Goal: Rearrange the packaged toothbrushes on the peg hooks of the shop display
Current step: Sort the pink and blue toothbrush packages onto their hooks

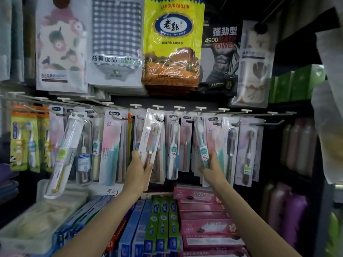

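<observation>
Toothpaste boxes [163, 225] at 6 o'clock, nearest. Left hand [138, 172], grip curled round the base of a white toothbrush pack [151, 135], tilted, top at the peg hooks [157, 107]. Right hand [213, 166], at 3 o'clock of it, pinches the bottom of a teal toothbrush pack [201, 140] hanging in the row.

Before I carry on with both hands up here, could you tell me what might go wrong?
1. The left hand holds the white toothbrush pack only at its bottom, tilted; its top could slip off the hook.
2. The right hand pinches the teal toothbrush pack low among crowded neighbours; pulling may drag adjacent packs off.
</observation>
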Tool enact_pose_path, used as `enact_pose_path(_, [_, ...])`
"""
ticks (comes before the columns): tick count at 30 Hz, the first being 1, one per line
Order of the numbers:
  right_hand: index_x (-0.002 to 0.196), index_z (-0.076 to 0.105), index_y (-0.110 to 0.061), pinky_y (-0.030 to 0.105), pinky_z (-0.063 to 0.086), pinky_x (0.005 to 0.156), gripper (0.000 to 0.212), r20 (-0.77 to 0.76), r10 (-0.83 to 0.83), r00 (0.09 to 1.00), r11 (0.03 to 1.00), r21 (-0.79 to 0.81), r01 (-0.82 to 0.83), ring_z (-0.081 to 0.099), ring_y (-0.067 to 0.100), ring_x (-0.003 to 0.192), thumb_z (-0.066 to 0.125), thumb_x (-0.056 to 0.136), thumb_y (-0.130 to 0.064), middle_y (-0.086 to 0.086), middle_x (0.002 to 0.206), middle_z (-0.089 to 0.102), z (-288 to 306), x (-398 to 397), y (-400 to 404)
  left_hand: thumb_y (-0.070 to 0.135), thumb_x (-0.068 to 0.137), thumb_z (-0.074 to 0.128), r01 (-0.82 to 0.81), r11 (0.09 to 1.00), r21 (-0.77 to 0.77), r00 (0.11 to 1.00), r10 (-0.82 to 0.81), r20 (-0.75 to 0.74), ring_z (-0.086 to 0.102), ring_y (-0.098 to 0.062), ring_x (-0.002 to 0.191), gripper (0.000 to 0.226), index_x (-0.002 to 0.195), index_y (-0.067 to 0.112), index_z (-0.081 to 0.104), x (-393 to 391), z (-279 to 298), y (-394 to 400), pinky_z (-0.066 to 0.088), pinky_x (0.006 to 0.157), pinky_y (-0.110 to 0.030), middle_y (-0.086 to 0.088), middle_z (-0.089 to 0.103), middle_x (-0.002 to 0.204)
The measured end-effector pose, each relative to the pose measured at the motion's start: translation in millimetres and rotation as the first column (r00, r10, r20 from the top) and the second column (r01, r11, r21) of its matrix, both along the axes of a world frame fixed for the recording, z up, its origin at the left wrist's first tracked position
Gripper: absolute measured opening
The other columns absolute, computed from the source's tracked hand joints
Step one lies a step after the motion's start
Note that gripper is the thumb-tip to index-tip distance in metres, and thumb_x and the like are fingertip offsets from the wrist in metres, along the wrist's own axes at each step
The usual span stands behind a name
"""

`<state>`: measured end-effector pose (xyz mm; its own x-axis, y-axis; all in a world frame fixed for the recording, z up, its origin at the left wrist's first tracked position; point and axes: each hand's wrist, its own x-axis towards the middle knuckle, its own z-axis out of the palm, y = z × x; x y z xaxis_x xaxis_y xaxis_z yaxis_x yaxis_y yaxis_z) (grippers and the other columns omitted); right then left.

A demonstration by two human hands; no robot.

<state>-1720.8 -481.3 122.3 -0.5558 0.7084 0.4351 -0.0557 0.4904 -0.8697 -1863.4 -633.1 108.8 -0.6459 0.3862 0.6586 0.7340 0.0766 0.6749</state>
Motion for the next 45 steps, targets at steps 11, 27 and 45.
enact_pose_path(11, [0.106,0.03,-0.014,0.024,0.036,0.05,0.032,0.074,-0.125,0.989,0.98,0.166,0.112,0.045,0.014,0.066,0.036,0.088,0.012,0.007,0.085,0.047,16.8,6.9,-8.2,0.009,0.091,0.053,0.008,1.0,0.019,1.0,-0.009,0.025,0.053,-0.018,0.081,0.028,0.102,0.016,0.029,0.4,0.4,-2.5,0.04,0.064,-0.026,-0.003,0.054,0.093])
enact_pose_path(27, [0.106,0.036,-0.018,0.014,0.036,0.047,0.023,0.152,0.059,0.987,0.858,0.498,-0.128,0.046,0.008,0.055,0.05,0.092,-0.006,-0.002,0.07,0.052,-14.4,0.6,-54.6,0.027,0.086,0.064,0.067,0.996,-0.05,0.995,-0.063,0.083,0.052,-0.013,0.101,0.038,0.114,0.016,0.041,-1.4,-29.3,-22.2,0.038,0.079,-0.018,-0.001,0.054,0.111])
enact_pose_path(45, [0.133,0.037,-0.011,0.026,0.039,0.05,0.04,0.171,0.089,0.981,0.87,0.466,-0.16,0.051,0.017,0.065,0.047,0.095,-0.013,0.0,0.079,0.052,10.7,-107.1,-146.0,0.003,0.085,0.057,-0.434,0.899,-0.06,0.901,0.433,-0.022,0.027,-0.035,0.123,0.041,0.122,0.02,0.051,-80.7,0.8,-146.5,0.029,0.101,-0.044,-0.015,0.029,0.136])
